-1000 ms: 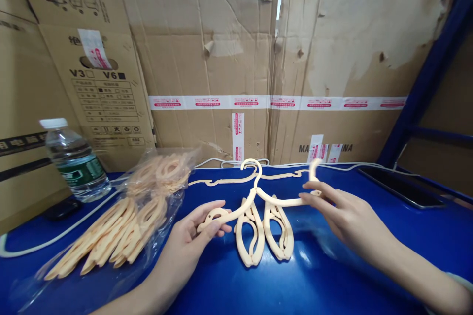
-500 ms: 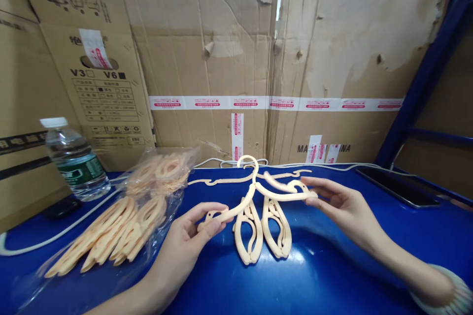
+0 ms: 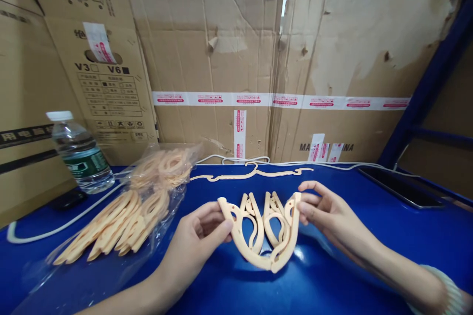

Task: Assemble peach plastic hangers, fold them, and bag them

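Observation:
Between my two hands is a cream plastic folding hanger point(image 3: 287, 251), held partly folded with its hinged middle down and both arms pointing up. My left hand point(image 3: 194, 238) is closed around the left arm's end, thumb in front. The right arm's tip is pinched by the fingers of my right hand point(image 3: 328, 211). Directly behind, partly covered by the held one, are two folded hangers, a left one point(image 3: 259, 224) and a right one point(image 3: 271, 224). Farther back an unfolded hanger point(image 3: 236, 176) lies flat with its hook toward the cardboard.
At left, a clear plastic bag point(image 3: 155, 241) holds several folded hangers. A water bottle point(image 3: 83, 157) and a black object point(image 3: 68, 200) stand beside it. A phone-like dark slab point(image 3: 399, 187) lies at right. Cardboard point(image 3: 207, 64) walls the back of the blue table point(image 3: 229, 295); a white cable point(image 3: 332, 166) runs along it.
The held hanger has gone from spread with its hook up to folded arms-up with its middle lowered. My hands have come closer together, and the hanger behind now shows fully.

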The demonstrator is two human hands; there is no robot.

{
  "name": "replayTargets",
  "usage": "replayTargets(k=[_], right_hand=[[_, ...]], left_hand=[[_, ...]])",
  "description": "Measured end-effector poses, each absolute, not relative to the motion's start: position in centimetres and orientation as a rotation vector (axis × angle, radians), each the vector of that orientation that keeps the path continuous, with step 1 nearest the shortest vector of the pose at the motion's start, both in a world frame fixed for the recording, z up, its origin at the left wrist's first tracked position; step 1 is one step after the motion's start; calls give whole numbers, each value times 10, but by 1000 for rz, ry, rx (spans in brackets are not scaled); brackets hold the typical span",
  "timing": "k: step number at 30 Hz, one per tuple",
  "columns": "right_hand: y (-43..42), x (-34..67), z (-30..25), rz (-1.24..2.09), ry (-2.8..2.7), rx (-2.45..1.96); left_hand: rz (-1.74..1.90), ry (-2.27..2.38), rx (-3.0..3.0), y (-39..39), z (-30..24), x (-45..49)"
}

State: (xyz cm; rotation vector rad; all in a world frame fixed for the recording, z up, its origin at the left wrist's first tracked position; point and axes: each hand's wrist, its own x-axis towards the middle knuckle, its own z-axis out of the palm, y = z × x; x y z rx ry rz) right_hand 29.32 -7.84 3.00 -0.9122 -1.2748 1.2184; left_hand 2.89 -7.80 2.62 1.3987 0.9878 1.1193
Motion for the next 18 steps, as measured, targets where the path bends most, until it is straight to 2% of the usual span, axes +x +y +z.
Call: replayTargets(k=[3, 7, 14, 18], right_hand=[[-87, 283, 28, 1371, -1487, -846], [-97, 280, 28, 1401, -1777, -857], [-101, 282, 33, 1373, -1823, -890], [-103, 283, 35, 1357, -1834, -892]], left_hand=[[1098, 968, 1422, -81, 26, 33], [1105, 925, 1452, -81, 23, 34], [1265, 887, 1457, -83, 23, 34], [1133, 851, 1546, -89, 27, 35]])
